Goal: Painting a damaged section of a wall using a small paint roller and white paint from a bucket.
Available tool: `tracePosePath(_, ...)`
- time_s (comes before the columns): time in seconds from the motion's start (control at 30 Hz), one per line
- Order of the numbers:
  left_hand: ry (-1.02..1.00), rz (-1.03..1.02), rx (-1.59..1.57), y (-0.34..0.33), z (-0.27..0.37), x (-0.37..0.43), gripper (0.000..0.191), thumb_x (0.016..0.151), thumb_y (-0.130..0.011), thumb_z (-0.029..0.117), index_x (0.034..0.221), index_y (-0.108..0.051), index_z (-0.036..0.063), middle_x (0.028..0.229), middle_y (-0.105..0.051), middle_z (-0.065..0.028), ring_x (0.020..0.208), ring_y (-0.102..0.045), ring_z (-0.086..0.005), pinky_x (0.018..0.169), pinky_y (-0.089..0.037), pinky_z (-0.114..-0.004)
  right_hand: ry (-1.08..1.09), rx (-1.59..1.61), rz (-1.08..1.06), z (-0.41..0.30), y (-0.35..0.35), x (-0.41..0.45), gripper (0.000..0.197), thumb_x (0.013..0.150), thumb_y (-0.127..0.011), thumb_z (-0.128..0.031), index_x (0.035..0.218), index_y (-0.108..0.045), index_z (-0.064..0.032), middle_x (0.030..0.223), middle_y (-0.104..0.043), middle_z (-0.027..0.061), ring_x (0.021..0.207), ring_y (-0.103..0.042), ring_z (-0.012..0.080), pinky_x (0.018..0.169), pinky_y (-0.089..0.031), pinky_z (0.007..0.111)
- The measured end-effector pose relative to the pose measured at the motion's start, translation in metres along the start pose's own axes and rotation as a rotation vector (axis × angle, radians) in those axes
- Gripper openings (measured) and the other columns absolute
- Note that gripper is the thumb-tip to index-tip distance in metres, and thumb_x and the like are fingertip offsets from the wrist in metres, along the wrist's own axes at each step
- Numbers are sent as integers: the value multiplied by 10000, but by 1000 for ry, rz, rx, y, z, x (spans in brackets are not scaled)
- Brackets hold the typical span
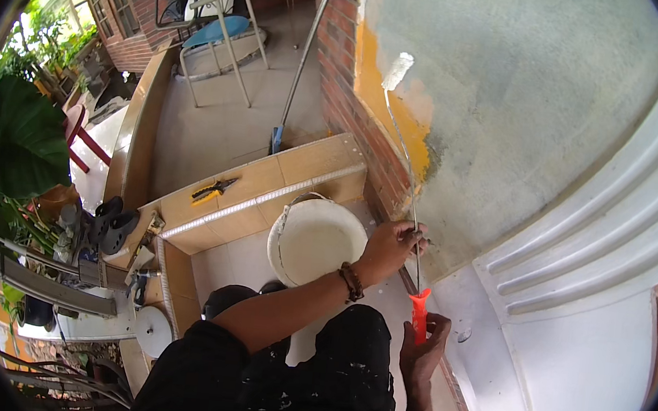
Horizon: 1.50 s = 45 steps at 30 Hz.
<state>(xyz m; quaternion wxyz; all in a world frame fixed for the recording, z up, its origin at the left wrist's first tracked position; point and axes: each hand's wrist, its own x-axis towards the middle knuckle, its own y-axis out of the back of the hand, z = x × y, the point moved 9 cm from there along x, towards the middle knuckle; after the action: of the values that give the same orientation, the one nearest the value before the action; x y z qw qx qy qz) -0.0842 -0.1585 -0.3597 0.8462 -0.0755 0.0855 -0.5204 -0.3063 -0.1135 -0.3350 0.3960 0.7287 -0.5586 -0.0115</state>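
Observation:
My right hand [424, 348] is wrapped around the orange plastic handle [419, 318] of a small paint roller. Higher up, the fingers of my left hand [395, 244] close on the roller's thin metal rod [408, 154]. The white roller sleeve [399, 71] at the far end lies in front of the wall [505, 103]; whether it touches the wall I cannot tell. Left of my left hand stands a bucket [319, 243] coated in whitish paint, its upper side partly under a wire bail handle. My left forearm passes over the bucket's near edge.
Combination pliers with yellow grips [211, 191] lie on a tiled step [309, 159]. Beyond it are a long-handled squeegee or mop [304, 66] and a metal-framed chair [220, 40]. A white moulded surface [588, 230] curves along the right. Dark clogs [116, 226] and plants [20, 140] are at left.

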Motion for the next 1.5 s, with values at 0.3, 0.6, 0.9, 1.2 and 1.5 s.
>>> tracePosePath(0.3, 49, -104, -163, -37, -5, 14, 210, 978, -551, 156, 1069, -630, -16, 842, -675, -54, 721, -619, -84, 635, -485, -231, -432, 532, -636, 22, 23, 15, 489, 940, -573, -117, 1398, -421, -39, 831, -597, 70, 632, -598, 139, 539, -500, 277)
tracePosePath(0.6, 119, -238, -168, -94, 1, -42, 289, 991, -545, 214, 1142, -624, -19, 907, -718, -66, 732, -657, -68, 641, -504, -206, -564, 537, -455, 20, 103, -24, 494, 908, -556, -32, 1381, -440, 49, 752, -570, 38, 502, -487, 67, 428, -389, 212)
tracePosePath(0.9, -129, -21, 104, -35, 34, -15, 339, 1016, -480, 215, 1292, -550, 32, 1043, -705, -45, 769, -643, -65, 628, -480, -209, -446, 542, -518, -39, 44, 40, 497, 925, -538, -63, 1409, -441, -10, 738, -563, 23, 522, -490, 65, 443, -400, 223)
tracePosePath(1.2, -42, -10, 119, -20, 19, -1, 339, 1017, -471, 294, 1203, -589, 36, 1108, -659, -32, 911, -582, -76, 739, -477, -242, -369, 507, -495, -43, -2, 82, 489, 932, -533, -107, 1413, -460, -61, 745, -549, 12, 535, -473, 65, 460, -389, 228)
tracePosePath(1.5, 24, -156, -43, -69, 19, -37, 355, 970, -574, 360, 1032, -682, 27, 920, -701, -2, 796, -604, -46, 700, -487, -203, -378, 263, -402, -11, 52, 37, 408, 936, -558, -135, 1333, -543, -43, 772, -616, 54, 607, -570, 115, 569, -469, 277)
